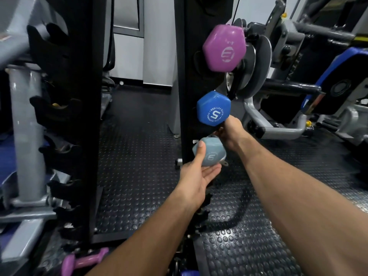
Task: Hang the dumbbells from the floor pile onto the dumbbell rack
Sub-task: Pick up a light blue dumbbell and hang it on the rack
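**Head view: grey-blue dumbbell being seated on the rack's lower cradle**

Head-camera footage shows the grey-blue dumbbell point(210, 151) held against the black rack upright point(186, 76), just below the blue dumbbell point(214, 108) and well under the purple dumbbell point(224, 47), both already hung. Its near head is cupped from beneath by the left hand point(196, 174), the thumb laid up its side and the fingers curled under. The right hand point(231, 134) reaches behind that head, apparently to the handle; whether it is clenched there cannot be told, since its fingers are hidden.

Whether the handle lies in a cradle is not visible, so a release now is judged risky: an unseated handle would let the weight roll off and drop to the floor. Fingers could also be pinched between the blue head above and the one being placed, as the two sit close.

The heads are hexagonal with rounded edges and a matte, rubbery-looking coating bearing pale printed logos. The opposite upright point(79, 116) carries empty, scalloped black hooks. A pink dumbbell point(83, 259) lies at the rack's foot on black studded rubber flooring point(139, 176).
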